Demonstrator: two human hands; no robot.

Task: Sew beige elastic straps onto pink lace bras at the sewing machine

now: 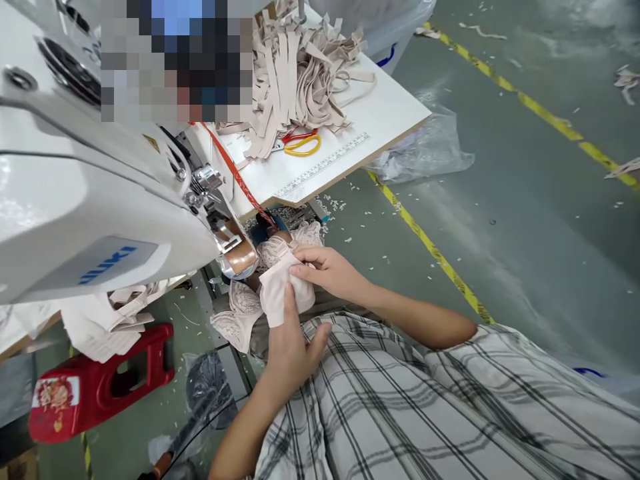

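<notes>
A pale pink bra with lace cups is held just in front of the sewing machine's rounded arm end. My right hand is closed on its upper right edge, thumb and index finger pinching the cloth. From below, my left hand grips the smooth part, its index finger lying on top and its thumb standing apart. The other left fingers are hidden by the cloth and hand. More lace shows beyond the right fingertips.
The white sewing machine fills the left. On the white table lie a heap of beige strips and red-and-yellow-handled scissors. A red stool, a plastic bag and yellow tape are on the floor.
</notes>
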